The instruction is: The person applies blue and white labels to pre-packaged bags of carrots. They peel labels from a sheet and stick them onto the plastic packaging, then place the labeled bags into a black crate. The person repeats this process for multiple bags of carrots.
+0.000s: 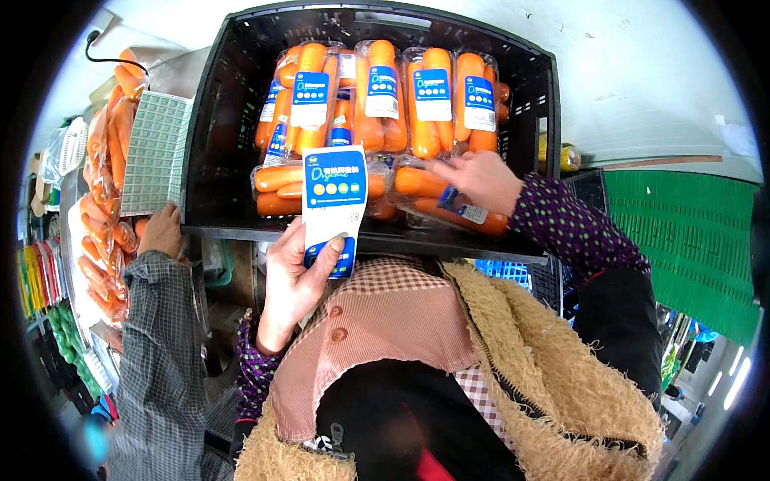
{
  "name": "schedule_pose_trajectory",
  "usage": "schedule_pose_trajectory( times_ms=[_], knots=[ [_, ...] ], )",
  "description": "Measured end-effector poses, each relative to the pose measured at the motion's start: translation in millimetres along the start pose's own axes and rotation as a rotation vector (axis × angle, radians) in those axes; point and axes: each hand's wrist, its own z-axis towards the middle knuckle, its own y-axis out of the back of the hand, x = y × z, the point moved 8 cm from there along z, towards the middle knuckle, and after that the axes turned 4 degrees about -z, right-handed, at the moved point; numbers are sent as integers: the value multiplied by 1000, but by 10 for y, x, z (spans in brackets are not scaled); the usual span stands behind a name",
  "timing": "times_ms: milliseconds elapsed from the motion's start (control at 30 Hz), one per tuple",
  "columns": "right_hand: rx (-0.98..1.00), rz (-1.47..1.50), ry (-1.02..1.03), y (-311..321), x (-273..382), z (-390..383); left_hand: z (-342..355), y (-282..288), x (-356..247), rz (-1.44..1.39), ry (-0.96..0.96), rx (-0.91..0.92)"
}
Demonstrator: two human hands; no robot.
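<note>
My left hand [298, 268] grips a strip of blue-and-white labels [335, 188], thumb across its lower part, in front of the near wall of a black plastic crate [369, 243]. Inside the crate lie several clear-wrapped packs of carrots [383, 88], most with a blue-and-white label on top. My right hand [485, 184] reaches over the near right pack of carrots [421, 183], its fingers stretched out and resting on the wrap. Partly under that hand shows a tilted label [464, 207] on the pack. The label strip hides part of the pack beside it.
At the left, a co-worker's hand [162, 232] in a dark checked sleeve [160, 321] touches the crate's corner. Several bagged carrots [100, 248] lie beyond it, beside a pale green grid tray [152, 148]. A green ribbed panel [682, 240] is at the right.
</note>
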Motion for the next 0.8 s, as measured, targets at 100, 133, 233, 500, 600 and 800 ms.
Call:
schedule_pose_trajectory(
  times_ms=[100, 133, 233, 500, 600, 800],
  knots=[
    [-51, 109, -192, 153, -92, -119, -32, -31, 1, -15, 24, 23],
    [-54, 151, -168, 55, -61, -163, -39, -49, -15, -20, 12, 39],
    [99, 295, -150, -231, -91, -89, -26, -102, -57, 6, -29, 105],
    [-223, 1397, 59, 716, 704, 563, -80, -19, -236, 304, -231, -35],
    [-437, 1051, 180, 923, 975, 548, -121, 100, -303, 184, -269, -111],
    [-566, 1036, 81, 1504, 640, 998, -644, 211, 353, -104, 281, -287]
  ],
)
